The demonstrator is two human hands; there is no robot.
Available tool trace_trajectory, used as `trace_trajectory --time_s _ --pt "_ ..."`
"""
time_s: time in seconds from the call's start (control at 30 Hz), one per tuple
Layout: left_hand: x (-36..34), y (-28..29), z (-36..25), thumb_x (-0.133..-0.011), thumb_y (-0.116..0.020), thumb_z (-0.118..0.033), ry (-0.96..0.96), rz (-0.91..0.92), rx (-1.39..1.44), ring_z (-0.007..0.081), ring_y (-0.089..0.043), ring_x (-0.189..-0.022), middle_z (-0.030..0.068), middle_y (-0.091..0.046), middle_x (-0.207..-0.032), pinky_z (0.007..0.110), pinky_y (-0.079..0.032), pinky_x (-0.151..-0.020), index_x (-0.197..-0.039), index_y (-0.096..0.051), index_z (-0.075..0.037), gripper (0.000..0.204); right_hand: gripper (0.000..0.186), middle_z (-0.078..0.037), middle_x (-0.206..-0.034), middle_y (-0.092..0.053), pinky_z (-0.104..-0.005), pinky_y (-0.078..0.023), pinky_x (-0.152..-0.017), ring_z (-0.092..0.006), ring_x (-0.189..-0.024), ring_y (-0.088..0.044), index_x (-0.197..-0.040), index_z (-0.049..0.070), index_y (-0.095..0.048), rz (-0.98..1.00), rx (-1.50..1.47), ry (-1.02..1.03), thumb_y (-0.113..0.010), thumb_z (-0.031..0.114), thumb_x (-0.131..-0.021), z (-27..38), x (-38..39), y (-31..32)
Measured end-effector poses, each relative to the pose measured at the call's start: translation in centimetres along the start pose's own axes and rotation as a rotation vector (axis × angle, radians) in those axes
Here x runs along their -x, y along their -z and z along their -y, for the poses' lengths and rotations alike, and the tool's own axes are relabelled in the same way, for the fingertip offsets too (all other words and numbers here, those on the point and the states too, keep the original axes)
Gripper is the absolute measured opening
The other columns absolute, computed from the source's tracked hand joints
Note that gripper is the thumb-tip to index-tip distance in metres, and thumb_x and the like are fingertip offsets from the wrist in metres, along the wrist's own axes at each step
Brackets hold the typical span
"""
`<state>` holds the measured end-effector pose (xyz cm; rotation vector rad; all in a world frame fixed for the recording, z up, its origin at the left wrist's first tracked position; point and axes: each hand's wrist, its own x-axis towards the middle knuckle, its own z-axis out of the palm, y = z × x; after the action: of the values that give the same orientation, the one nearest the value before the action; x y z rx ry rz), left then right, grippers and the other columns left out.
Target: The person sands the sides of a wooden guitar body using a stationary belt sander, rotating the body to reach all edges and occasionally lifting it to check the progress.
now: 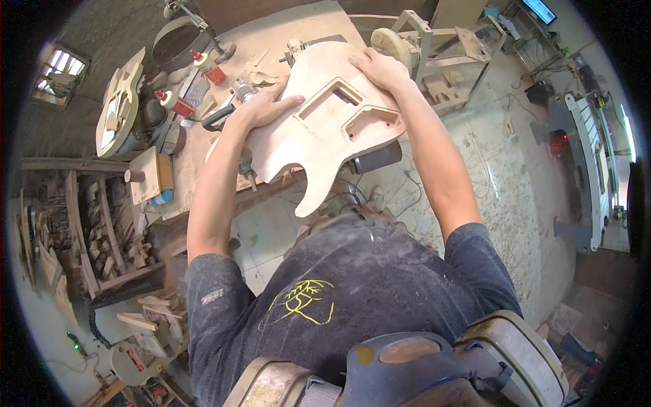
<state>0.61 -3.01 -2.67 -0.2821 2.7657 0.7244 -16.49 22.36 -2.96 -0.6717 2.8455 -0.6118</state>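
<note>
A pale, unpainted wooden guitar body [319, 146] is held up in front of me, its pointed horn angled down toward my chest. Two routed cavities show in its face, a roughly rectangular one and an irregular one beside it. My left hand [266, 108] grips the left edge, thumb lying on the face and fingers partly out of sight. At the far right edge, my right hand [381, 69] is closed round the rim with some fingers over the face. A dark cylinder [376, 160] shows just beneath the body's right side.
The wooden workbench [305, 22] carries red glue bottles [209, 68], a lamp [196, 20] and scraps. Another guitar body [116, 115] is at the left. A wooden frame stand [419, 51] is at the far right. Offcuts [119, 251] fill a lower left rack; cables cross the floor.
</note>
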Motion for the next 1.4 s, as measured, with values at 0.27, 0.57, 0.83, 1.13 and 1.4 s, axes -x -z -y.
trace_trajectory --time_s 0.27,0.57,0.83,1.13,1.4 --pt "-1.8 -0.1 -1.7 -0.083 -0.046 -0.080 -0.073 -0.011 -0.058 0.0402 -0.047 -0.135 0.0234 -0.046 -0.148 0.047 -0.036 -0.111 -0.159 -0.017 -0.024 0.099 0.076 -0.020 -0.136 -0.058 -0.0443 -0.041 -0.107 -0.0374 -0.126 -0.055 -0.144 0.013 -0.047 0.015 -0.024 0.020 -0.046 0.066 -0.090 -3.5 -0.4 0.7" --pt "-2.6 -2.2 -5.2 -0.092 -0.044 -0.066 0.067 -0.334 -0.196 0.0385 -0.049 -0.131 0.0233 -0.061 -0.129 0.049 -0.025 -0.116 -0.129 -0.065 -0.013 0.068 0.065 -0.024 -0.126 -0.063 -0.0378 -0.045 -0.100 -0.0336 -0.118 -0.061 -0.130 -0.002 -0.058 0.039 -0.453 -0.022 -0.056 0.052 -0.094 -11.3 1.4 3.3" --pt "-8.0 -4.8 -8.5 -0.093 -0.045 -0.059 0.015 -0.580 -0.159 0.0323 -0.027 -0.147 0.0188 -0.043 -0.150 0.064 -0.009 -0.118 -0.133 -0.062 -0.012 0.064 0.057 -0.008 -0.114 -0.068 -0.0280 -0.050 -0.086 -0.0141 -0.098 -0.064 -0.127 -0.005 -0.060 0.252 -0.877 -0.289 -0.059 0.044 -0.098 -17.2 7.7 7.1" --pt "-12.7 -7.8 -17.3 -0.093 -0.048 -0.058 -0.149 -0.581 -0.160 0.0309 -0.029 -0.145 0.0146 -0.049 -0.143 0.065 -0.012 -0.118 -0.133 -0.061 -0.016 0.059 0.045 0.001 -0.095 -0.070 -0.0202 -0.050 -0.058 -0.0050 -0.073 -0.065 -0.120 0.004 -0.063 0.187 -0.916 -0.378 -0.060 0.042 -0.097 -25.9 12.3 10.9" --pt "-14.1 -8.3 -19.5 -0.091 -0.048 -0.058 -0.105 -0.519 -0.119 0.0305 -0.027 -0.147 0.0148 -0.047 -0.147 0.064 -0.011 -0.118 -0.130 -0.064 -0.015 0.060 0.042 0.002 -0.086 -0.069 -0.0197 -0.050 -0.054 -0.0045 -0.066 -0.064 -0.112 0.004 -0.066 0.177 -0.808 -0.392 -0.058 0.043 -0.098 -29.3 10.1 12.5"
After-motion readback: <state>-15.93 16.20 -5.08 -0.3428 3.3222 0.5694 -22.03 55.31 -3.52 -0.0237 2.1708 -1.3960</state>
